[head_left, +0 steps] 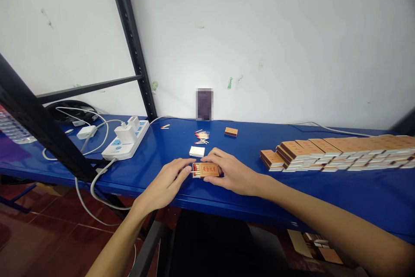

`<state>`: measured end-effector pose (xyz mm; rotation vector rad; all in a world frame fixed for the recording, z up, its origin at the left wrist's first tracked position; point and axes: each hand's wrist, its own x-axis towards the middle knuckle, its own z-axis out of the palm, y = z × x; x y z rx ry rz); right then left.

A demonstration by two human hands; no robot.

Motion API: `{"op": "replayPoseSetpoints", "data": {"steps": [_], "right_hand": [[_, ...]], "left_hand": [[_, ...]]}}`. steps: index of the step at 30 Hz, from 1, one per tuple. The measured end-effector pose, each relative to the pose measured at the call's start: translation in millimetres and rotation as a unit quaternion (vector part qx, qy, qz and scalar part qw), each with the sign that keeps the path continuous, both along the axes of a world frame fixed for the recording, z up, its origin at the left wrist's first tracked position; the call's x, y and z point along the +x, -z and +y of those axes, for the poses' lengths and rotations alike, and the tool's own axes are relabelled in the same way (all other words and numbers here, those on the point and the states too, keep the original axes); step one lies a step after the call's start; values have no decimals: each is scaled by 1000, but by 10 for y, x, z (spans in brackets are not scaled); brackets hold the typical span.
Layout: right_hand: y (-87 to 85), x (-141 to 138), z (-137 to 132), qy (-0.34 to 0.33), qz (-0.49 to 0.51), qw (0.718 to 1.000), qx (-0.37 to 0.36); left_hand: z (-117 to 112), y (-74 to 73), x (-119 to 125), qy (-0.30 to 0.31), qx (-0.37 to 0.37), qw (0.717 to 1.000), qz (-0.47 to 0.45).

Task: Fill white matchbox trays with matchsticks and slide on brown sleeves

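A matchbox (210, 169) with an orange top and red lettering lies at the front of the blue table. Its tray is slid partly out to the left, and red-tipped matches (196, 170) show inside. My right hand (231, 174) grips the sleeve from the right, thumb on the near side and fingers on the far side. At the tray's left end, my left hand (168, 179) has its thumb and fingertips against the box. Just beyond lies a small white block (197, 151), its kind unclear. Behind it is a small heap of loose matches (202, 137).
Stacked matchboxes (324, 151) form a long row on the right. One matchbox (231, 132) lies alone near the wall, with a few matches (165, 126) farther left. A power strip (128, 141) with cables and a black shelf post (45, 125) stand on the left.
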<state>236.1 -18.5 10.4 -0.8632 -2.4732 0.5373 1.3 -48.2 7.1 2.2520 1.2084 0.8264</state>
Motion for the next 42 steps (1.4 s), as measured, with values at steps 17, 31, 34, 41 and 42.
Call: {"op": "replayPoseSetpoints", "data": {"steps": [17,31,34,41,42], "right_hand": [[-190,9,-191,-23,33,997,61],[-150,-159,-444,27,-9,994,108],[-319,10,-390,73,-108,979,156],[-734,874,224,231,-311,912,134],[-724,956,281,229,-332,906,130]], "left_hand": [[-84,54,234,-2,-150,959,-240],[-242,104,412,-32,-80,986,-141],[-203,87,332,-21,-44,996,-72],[158,72,123,-73,142,979,129],[214,71,109,-67,149,975,151]]}}
